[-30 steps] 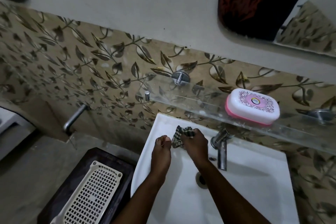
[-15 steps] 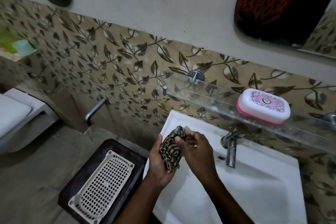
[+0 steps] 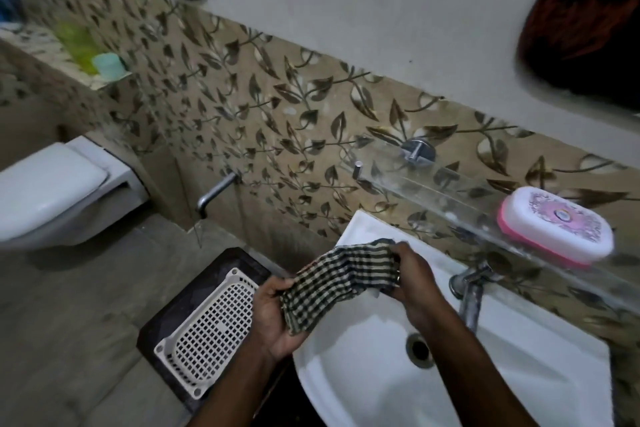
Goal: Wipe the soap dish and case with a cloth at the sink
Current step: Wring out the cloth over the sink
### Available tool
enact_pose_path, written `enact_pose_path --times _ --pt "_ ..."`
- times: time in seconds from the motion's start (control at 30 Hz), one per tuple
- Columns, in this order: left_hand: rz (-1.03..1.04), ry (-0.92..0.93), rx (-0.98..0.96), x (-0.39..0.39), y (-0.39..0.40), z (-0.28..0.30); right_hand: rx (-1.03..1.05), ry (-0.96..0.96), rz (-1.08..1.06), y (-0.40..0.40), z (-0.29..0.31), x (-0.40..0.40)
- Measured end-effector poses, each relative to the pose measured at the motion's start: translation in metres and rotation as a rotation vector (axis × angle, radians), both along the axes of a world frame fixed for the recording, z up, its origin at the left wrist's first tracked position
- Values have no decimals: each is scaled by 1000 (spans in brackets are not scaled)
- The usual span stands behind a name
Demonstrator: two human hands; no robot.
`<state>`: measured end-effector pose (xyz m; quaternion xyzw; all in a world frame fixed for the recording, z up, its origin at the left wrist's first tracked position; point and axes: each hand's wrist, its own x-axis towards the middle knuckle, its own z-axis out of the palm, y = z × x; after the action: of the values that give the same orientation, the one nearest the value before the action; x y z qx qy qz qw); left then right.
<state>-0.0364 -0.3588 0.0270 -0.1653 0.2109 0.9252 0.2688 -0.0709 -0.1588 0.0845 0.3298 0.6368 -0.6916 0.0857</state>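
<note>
Cloth [image 3: 341,282] now spread out between both hands over the left rim of the sink [image 3: 519,374]. Half a second ago it was a bunched wad held close between them; a second ago, a small clump pressed low near the basin's back edge. Reads as opening the cloth up for a flat wiping face, so wiping proper looks not yet begun.

Left hand [image 3: 273,315]: fingers curled closed, pinching the lower left end of the checked cloth, palm turned up under it.

Right hand [image 3: 412,284]: closed on the upper right end, fabric gathered in the fist, knuckles toward the tap [image 3: 469,291]. Cloth sags slightly between the two grips.

Soap case [image 3: 557,227], white lid on pink base, sits shut on the glass shelf [image 3: 433,184] above the tap, well apart from both hands, untouched. A separate soap dish: none that I can pick out.

Perforated white tray [image 3: 207,333] lies on a dark stand beside the sink, left of it.
</note>
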Motion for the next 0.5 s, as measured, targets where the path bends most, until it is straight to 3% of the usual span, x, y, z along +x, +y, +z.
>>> enact_pose_path --times 0.07,0.17,0.27,0.37,0.5 --pt "32 -19 13 6 -24 -3 -60 -9 191 1 -2 -10" --pt "121 1 14 19 -62 -2 12 33 557 -21 -11 -25" --pt "222 -29 6 33 -99 -7 116 55 701 -60 -26 -41" --pt "313 -135 -68 44 -135 -19 22 50 821 -104 -46 -54" --pt "414 -248 -71 54 -175 -45 94 38 962 -158 -84 -66"
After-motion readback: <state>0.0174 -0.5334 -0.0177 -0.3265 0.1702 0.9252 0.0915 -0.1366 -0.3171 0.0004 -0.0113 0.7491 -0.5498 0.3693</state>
